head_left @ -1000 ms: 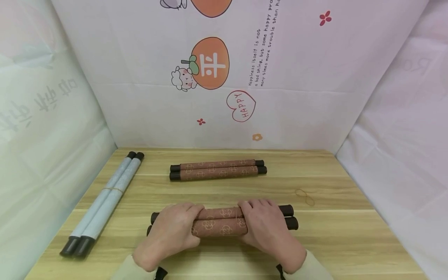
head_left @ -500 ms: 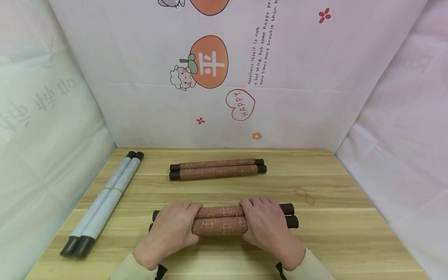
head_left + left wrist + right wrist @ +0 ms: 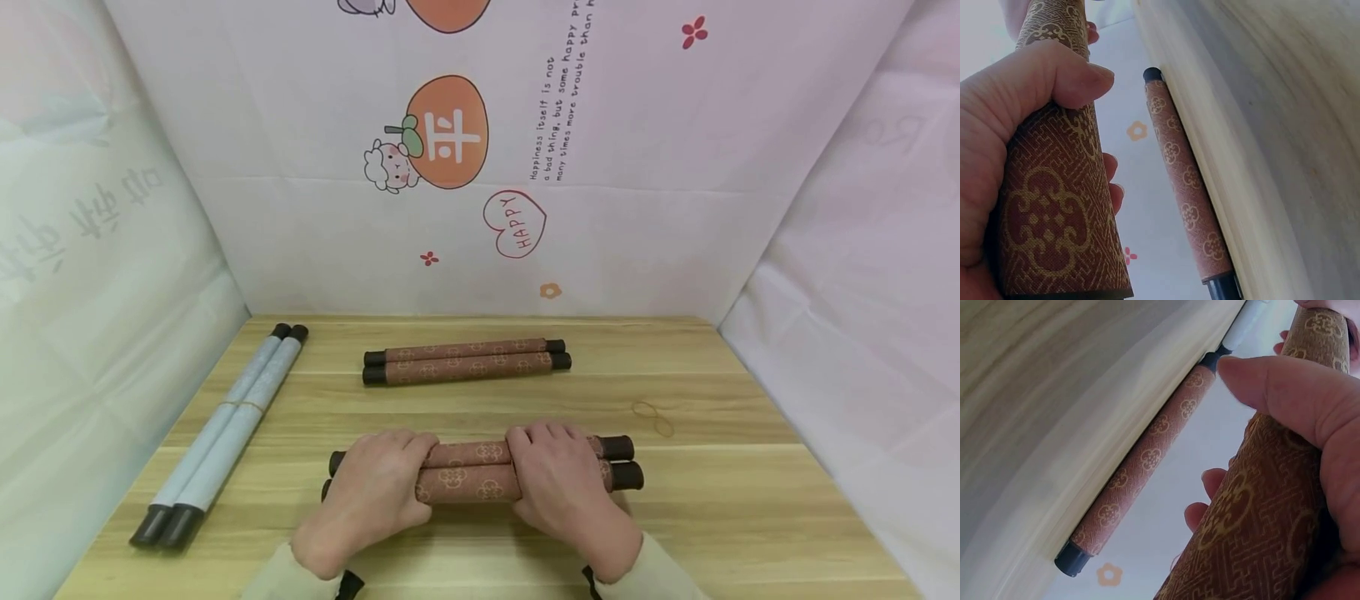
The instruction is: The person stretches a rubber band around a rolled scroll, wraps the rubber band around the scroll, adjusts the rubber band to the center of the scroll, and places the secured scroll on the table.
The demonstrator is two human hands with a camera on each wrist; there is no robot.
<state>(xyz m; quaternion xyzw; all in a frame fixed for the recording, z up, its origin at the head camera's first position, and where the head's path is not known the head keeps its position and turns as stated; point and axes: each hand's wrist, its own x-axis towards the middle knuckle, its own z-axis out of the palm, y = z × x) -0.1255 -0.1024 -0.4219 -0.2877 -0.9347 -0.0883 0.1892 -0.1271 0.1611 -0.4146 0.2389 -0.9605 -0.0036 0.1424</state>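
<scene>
Both hands grip a brown scroll [image 3: 468, 483] with gold flower motifs and black end caps, rolled up from both ends into two side-by-side rolls. Its left part is in the left hand [image 3: 375, 483], whose thumb lies along the near side; in the left wrist view, fingertips show beyond the roll. The right hand [image 3: 558, 483] holds the right part, and patterned cloth shows on either side of it. Seen from the right wrist, that thumb [image 3: 1285, 387] reaches over the roll with fingertips on the far side. The palms and the scroll's underside are hidden.
A second brown scroll [image 3: 457, 365] lies farther back on the wooden table [image 3: 750, 500]. At the left, a pale blue scroll [image 3: 217, 450] lies slanted, with a thin band [image 3: 242, 405] around it. A loose thin band [image 3: 654, 419] lies at the right. White printed cloth [image 3: 637, 208] walls the table.
The right hand has shifted slightly left along the scroll, uncovering patterned cloth near the right end caps. The scroll has moved a little to the right. The left hand keeps its grip.
</scene>
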